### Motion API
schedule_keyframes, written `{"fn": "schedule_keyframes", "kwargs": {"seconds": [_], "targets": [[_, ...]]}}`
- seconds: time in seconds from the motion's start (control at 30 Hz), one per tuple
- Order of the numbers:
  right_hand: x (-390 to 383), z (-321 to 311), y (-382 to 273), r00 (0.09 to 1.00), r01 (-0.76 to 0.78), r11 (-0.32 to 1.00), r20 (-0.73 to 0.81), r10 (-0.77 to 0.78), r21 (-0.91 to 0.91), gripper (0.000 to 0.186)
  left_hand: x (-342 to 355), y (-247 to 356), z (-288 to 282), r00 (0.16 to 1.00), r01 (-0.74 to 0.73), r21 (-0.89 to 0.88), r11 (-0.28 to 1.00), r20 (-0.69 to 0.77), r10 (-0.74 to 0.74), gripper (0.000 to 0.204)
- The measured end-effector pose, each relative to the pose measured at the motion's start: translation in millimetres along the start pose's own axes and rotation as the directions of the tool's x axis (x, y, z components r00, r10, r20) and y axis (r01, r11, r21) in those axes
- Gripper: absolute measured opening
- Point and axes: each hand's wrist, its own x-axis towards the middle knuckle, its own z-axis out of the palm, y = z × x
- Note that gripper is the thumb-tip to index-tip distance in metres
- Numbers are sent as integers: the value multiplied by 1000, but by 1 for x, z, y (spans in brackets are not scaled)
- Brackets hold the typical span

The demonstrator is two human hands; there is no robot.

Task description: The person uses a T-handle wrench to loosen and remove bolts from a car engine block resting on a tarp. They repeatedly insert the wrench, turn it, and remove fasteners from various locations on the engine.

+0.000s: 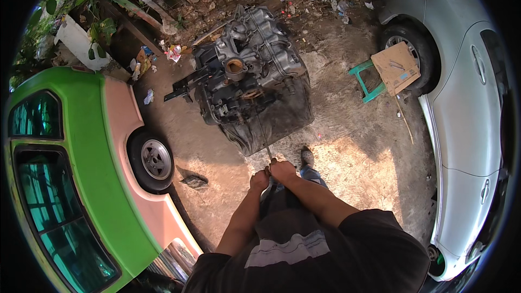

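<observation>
Two cars flank the dirt yard: a green and pink car (81,146) left, a silver car (467,108) right. Between them, far, lies an engine (252,76). Its thin rod (264,144) runs near into both fists, left hand (259,180) and right hand (283,171) curled tight around its end.

A green and pink car (81,146) stands left of the hands, a silver car (467,108) to the right, and a green stool (366,81) bearing cardboard (396,68) ahead-right.
</observation>
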Motion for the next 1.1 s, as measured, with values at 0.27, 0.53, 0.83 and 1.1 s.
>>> {"fn": "schedule_keyframes", "kwargs": {"seconds": [0.27,0.53,0.83,1.1], "targets": [[-3,-6,7,998,-46,992,51,40,116,30,-7,6,-2,1000,8,111,994,-26,-5,57],[-3,-15,5,995,-78,988,65,70,133,31,-6,-2,-1,998,-57,-63,996,-43,55,61],[-17,-12,-23,978,-150,978,167,126,144,34,-25,-29,14,989,-135,-216,967,-94,117,59],[-13,-8,-31,976,-192,966,138,169,173,32,-21,-41,7,996,-52,-133,990,-80,42,63]]}}
